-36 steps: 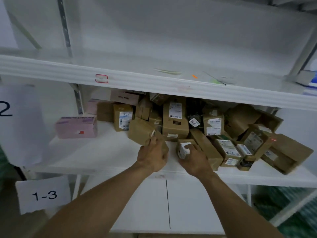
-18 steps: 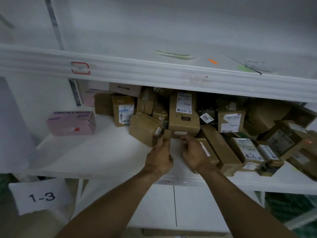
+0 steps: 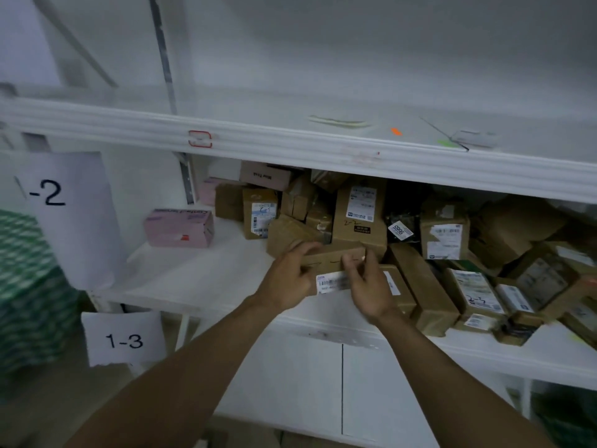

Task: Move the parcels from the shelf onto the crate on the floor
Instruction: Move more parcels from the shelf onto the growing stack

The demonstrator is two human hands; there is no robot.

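A small brown cardboard parcel (image 3: 329, 260) with a white barcode label is lifted just above the white shelf (image 3: 200, 279). My left hand (image 3: 287, 282) grips its left end, fingers curled over the top. My right hand (image 3: 368, 286) grips its right end. Behind and to the right, several brown parcels (image 3: 361, 218) lie piled on the same shelf. A pink box (image 3: 179, 227) stands alone at the shelf's left. The crate on the floor is out of view.
An upper white shelf (image 3: 290, 147) overhangs the pile closely. Paper signs "1-2" (image 3: 48, 195) and "1-3" (image 3: 124, 339) hang at the left. A green-patterned mass (image 3: 29, 286) sits at the far left. White panels (image 3: 323, 383) close the space under the shelf.
Both hands have closed on one small parcel and raised it off the shelf in front of the pile. The view has shifted left and down.
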